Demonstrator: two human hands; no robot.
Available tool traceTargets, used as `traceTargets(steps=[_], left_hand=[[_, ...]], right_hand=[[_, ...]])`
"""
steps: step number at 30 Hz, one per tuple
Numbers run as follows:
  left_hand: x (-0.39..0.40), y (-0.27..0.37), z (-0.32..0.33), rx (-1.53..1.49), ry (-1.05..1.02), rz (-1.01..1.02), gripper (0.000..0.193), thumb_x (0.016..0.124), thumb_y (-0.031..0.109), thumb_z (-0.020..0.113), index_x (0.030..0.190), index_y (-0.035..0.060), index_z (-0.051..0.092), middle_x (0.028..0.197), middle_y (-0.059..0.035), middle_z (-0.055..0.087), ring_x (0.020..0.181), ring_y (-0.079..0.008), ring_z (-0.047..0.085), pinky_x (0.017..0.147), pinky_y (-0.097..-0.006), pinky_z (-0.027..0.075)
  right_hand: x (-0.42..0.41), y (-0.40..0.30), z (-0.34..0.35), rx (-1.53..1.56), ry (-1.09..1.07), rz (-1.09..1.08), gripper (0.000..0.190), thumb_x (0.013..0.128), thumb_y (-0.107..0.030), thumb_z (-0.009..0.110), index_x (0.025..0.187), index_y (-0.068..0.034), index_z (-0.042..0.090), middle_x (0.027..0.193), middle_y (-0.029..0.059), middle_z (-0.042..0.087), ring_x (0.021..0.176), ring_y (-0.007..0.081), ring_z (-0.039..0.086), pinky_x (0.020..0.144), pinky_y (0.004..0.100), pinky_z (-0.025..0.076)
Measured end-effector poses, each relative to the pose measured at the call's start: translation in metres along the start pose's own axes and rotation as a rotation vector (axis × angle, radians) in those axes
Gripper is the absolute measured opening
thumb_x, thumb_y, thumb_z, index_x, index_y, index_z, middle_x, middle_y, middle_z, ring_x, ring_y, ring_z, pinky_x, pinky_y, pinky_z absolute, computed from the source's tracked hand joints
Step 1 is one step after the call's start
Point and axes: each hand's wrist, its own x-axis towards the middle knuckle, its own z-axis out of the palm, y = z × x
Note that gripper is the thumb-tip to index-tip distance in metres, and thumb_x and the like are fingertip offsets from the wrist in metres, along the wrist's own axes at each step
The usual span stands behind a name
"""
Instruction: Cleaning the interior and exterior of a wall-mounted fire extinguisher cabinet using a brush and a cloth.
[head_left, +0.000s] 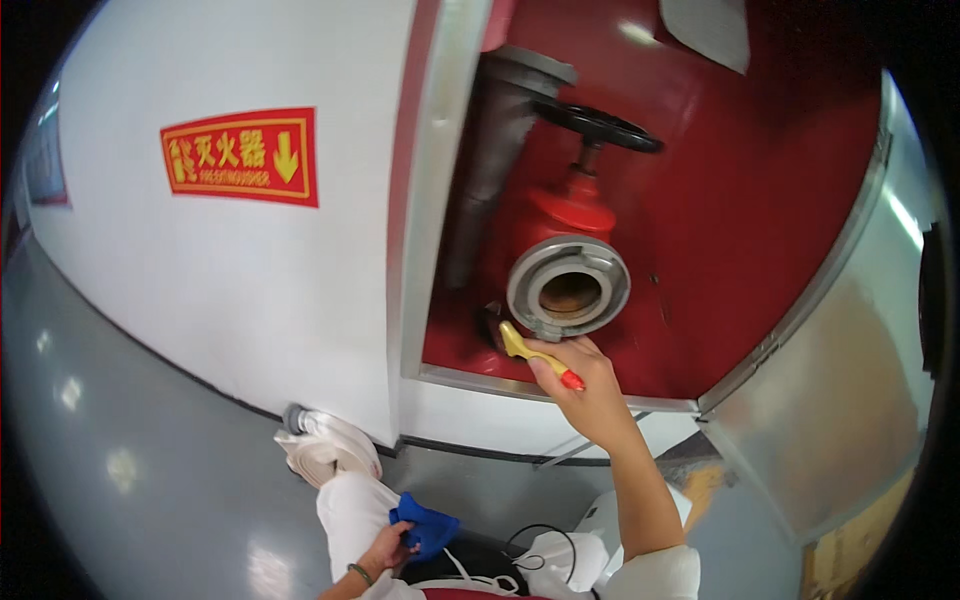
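My right hand (589, 382) grips a brush (536, 354) with a yellow handle and red tip, inside a red-lined fire hydrant cabinet. Its dark bristles are at the cabinet floor, below and left of the hydrant's metal outlet coupling (568, 289). The red hydrant valve (574, 206) stands above the coupling and bears a black handwheel (598, 126). Low in the view, near my lap, my left hand (388, 547) holds a blue cloth (424, 525).
A metal pipe (491, 142) runs behind the valve. The cabinet's metal sill (487, 381) edges the opening; its door (825, 420) is swung out at right. A rolled white fire hose (330, 450) lies on the grey floor. A red extinguisher sign (240, 157) is on the white wall.
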Motion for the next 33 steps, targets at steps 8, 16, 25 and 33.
traceTargets(steps=[8,16,25,33], left_hand=[[0.004,0.0,-0.001,-0.034,-0.035,-0.037,0.018,0.08,0.011,0.053,0.098,0.0093,0.051,0.092,-0.006,0.057,0.076,-0.0194,0.056,0.055,-0.032,0.048],[0.003,-0.004,-0.002,-0.066,-0.009,0.008,0.022,0.081,0.01,0.053,0.103,0.009,0.049,0.095,-0.0078,0.056,0.078,-0.0198,0.055,0.055,-0.0314,0.048],[-0.002,0.0,0.001,-0.059,-0.019,0.028,0.023,0.081,0.011,0.052,0.104,0.0086,0.049,0.096,-0.0082,0.055,0.077,-0.0197,0.055,0.055,-0.0297,0.049],[0.001,0.0,-0.001,-0.005,-0.044,0.008,0.025,0.081,0.012,0.052,0.105,0.0085,0.048,0.098,-0.0083,0.055,0.08,-0.0201,0.055,0.057,-0.0298,0.048]], right_hand=[[-0.007,-0.018,0.003,0.01,-0.089,0.01,0.025,0.076,-0.008,0.062,0.1,-0.002,0.06,0.079,0.0132,0.059,0.069,0.0221,0.05,0.064,0.0309,0.041],[-0.002,-0.021,0.023,-0.22,0.018,-0.22,0.025,0.075,-0.004,0.061,0.1,-0.001,0.06,0.083,0.012,0.06,0.069,0.0224,0.05,0.067,0.0314,0.041],[0.016,-0.01,0.04,-0.295,0.047,-0.119,0.021,0.078,-0.012,0.059,0.095,0.0,0.06,0.08,0.0156,0.06,0.07,0.0305,0.056,0.067,0.0355,0.042],[0.02,-0.011,0.057,-0.029,0.06,-0.12,0.019,0.08,-0.009,0.057,0.095,0.001,0.06,0.077,0.015,0.059,0.068,0.025,0.054,0.065,0.0292,0.042]])
